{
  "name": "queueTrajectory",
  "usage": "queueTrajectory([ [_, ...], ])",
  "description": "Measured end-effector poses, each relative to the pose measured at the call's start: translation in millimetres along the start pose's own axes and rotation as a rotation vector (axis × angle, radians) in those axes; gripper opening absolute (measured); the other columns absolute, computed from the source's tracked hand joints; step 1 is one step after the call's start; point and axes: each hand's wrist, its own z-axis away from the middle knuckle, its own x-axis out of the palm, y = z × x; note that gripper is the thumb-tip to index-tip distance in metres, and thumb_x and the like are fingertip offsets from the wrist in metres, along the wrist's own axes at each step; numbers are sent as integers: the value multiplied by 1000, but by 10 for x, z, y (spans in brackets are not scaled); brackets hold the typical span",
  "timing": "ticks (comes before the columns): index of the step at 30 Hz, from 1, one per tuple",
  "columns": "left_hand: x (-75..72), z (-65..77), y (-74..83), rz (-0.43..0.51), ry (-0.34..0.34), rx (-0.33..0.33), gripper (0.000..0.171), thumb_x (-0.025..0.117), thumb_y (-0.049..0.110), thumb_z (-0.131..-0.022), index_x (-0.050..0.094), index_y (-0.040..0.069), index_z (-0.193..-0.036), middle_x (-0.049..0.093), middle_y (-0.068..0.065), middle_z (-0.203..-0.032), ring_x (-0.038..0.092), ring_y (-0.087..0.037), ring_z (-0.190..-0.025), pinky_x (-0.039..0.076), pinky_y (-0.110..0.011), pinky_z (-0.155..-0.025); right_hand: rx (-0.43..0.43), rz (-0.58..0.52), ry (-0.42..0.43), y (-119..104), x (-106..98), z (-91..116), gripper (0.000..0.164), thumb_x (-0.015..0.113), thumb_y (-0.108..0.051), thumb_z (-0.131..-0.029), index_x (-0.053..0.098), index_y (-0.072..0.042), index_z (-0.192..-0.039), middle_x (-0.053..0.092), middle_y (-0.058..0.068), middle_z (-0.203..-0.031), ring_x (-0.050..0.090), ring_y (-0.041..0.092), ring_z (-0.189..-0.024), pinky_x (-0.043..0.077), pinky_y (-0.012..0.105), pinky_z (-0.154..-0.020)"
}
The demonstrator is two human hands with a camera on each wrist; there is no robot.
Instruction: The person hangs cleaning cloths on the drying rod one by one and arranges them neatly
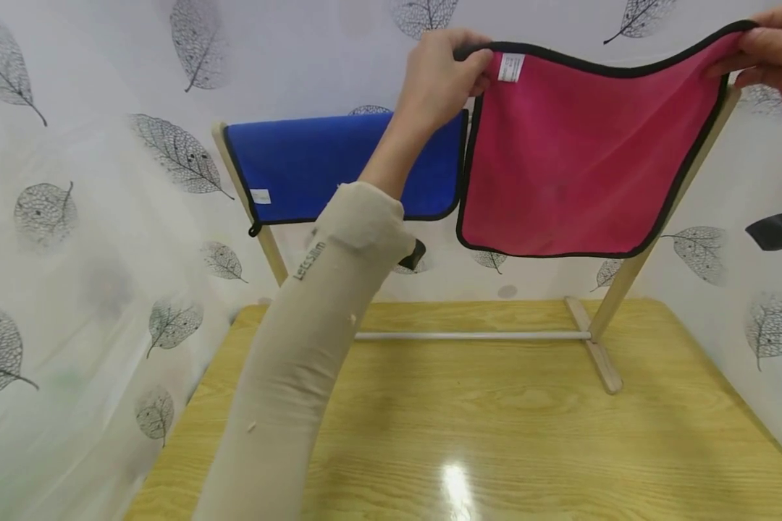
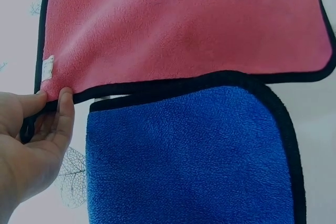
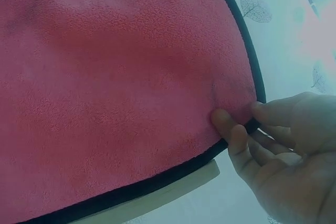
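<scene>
A pink towel (image 1: 580, 152) with black edging hangs spread between the two hands, in front of the right part of a wooden rack. My left hand (image 1: 438, 76) pinches its upper left corner, beside a white label (image 1: 511, 67). At the upper right corner, my right hand (image 1: 778, 61) pinches the edge; part of that hand is cut off by the frame. A blue towel (image 1: 313, 159) with black edging hangs folded over the rack's left part, partly behind my left forearm. In the left wrist view the pink towel (image 2: 184, 24) meets the blue towel (image 2: 189, 156) edge to edge.
The rack's right post (image 1: 625, 282) and foot (image 1: 596, 347) stand on a wooden table (image 1: 495, 427). A white lower bar (image 1: 476, 336) runs across it. Behind hangs a pale leaf-patterned sheet (image 1: 104, 253). A dark object (image 1: 777, 231) shows at the right edge.
</scene>
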Motion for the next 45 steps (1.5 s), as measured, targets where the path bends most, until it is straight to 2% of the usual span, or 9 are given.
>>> queueTrajectory([
  [7, -27, -29, 1, -25, 12, -33, 28, 60, 15, -106, 70, 8, -131, 73, -5, -111, 69, -10, -91, 52, -14, -80, 24, -24, 11, 0, 61, -3, 24, 64, -5, -100, 68, 5, -121, 74, 8, -106, 73, 15, -89, 53, 11, -68],
  [21, -48, -46, -98, -154, 7, -70, 30, 59, 19, -107, 70, 12, -134, 74, -2, -115, 69, -9, -93, 48, -19, -74, 222, 385, 212, -77, 253, -19, 29, 51, -4, -107, 71, -24, -101, 73, -20, -82, 65, -2, -82, 36, 6, -66],
  [25, -29, -49, -114, -173, -9, -97, 30, 59, 19, -107, 69, 11, -134, 73, -2, -120, 69, -8, -97, 48, -18, -77, 269, 429, 240, -61, 225, 2, 23, 53, -11, -108, 71, -26, -107, 71, -23, -85, 61, -4, -89, 31, 7, -94],
  [28, -17, -43, -121, -192, -33, -114, 31, 58, 21, -108, 68, 11, -136, 72, -3, -123, 69, -9, -100, 49, -16, -82, 275, 399, 245, -35, 214, 16, 22, 55, -12, -107, 73, -25, -106, 72, -21, -86, 63, -5, -84, 32, 7, -98],
  [31, -10, -42, -125, -240, -65, -120, 34, 58, 23, -107, 67, 12, -138, 70, -2, -128, 67, -10, -106, 48, -14, -89, 286, 400, 262, -30, 224, 24, 23, 56, -10, -106, 69, -28, -102, 68, -21, -86, 63, -6, -76, 42, 5, -76],
  [34, -6, -46, -128, -284, -92, -127, 36, 61, 21, -106, 65, 15, -141, 68, 0, -132, 64, -11, -110, 46, -14, -94, 302, 457, 278, -35, 263, 36, 24, 56, -8, -106, 65, -28, -116, 63, -20, -91, 59, -7, -77, 41, 2, -70],
  [39, 2, -47, -143, -278, -107, -150, 48, 65, 19, -103, 56, 18, -150, 60, 2, -145, 59, -11, -121, 45, -14, -98, 354, 566, 303, -24, 326, 64, 57, 60, -10, -104, 43, -25, -156, 58, -14, -128, 52, -9, -90, 31, 11, -108],
  [42, 7, -54, -152, -300, -101, -143, 59, 67, 21, -102, 45, 20, -158, 49, 5, -156, 58, -9, -122, 43, -13, -100, 351, 607, 294, -17, 318, 75, 71, 62, -9, -103, 29, -28, -162, 48, -14, -143, 50, -10, -94, 22, 21, -117],
  [45, 7, -63, -158, -332, -87, -119, 59, 68, 21, -102, 46, 21, -157, 47, 5, -157, 58, -7, -110, 43, -12, -94, 316, 593, 243, 5, 260, 88, 67, 62, -5, -102, 35, -28, -158, 53, -16, -136, 54, -11, -92, 26, 14, -112],
])
